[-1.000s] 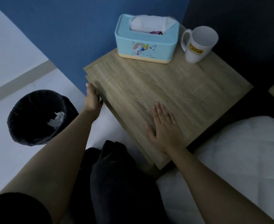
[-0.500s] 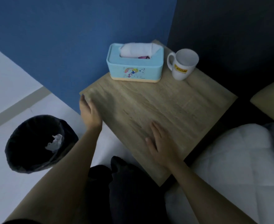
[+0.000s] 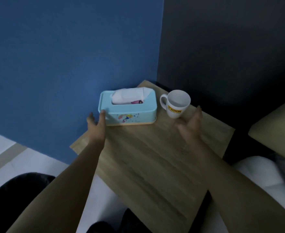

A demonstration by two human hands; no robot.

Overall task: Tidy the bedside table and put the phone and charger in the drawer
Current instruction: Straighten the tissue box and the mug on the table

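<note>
Moved since the earlier frame: both hands, off the near edge of the bedside table (image 3: 146,157) and up toward its far edge.

Head view:
- Left hand (image 3: 96,121): spread and empty, thumb (image 3: 103,113) at or touching the left end of the tissue box (image 3: 130,113), other fingers out past the table's left edge.
- Right hand (image 3: 191,123): spread and empty, palm turned inward, just beside the mug (image 3: 177,105) on its right; contact cannot be told through the blur.
- Tissue box: along the far edge, close to the far left corner. Mug: upright, just to the right of the box, handle toward the box.
- Phone and charger: not in view anywhere on the table top. Drawer: not in view from this angle; presumably under the top and shut.

Handling, as judged:
- Tissue box: likely light, smooth hard plastic, so slippery. Take by both short ends or clamp across the lid; avoid the soft tissue standing out of the slot.
- Mug: likely ceramic, rigid, breakable, apparently empty. Take by the handle or wrap around the body; set down gently.
</note>
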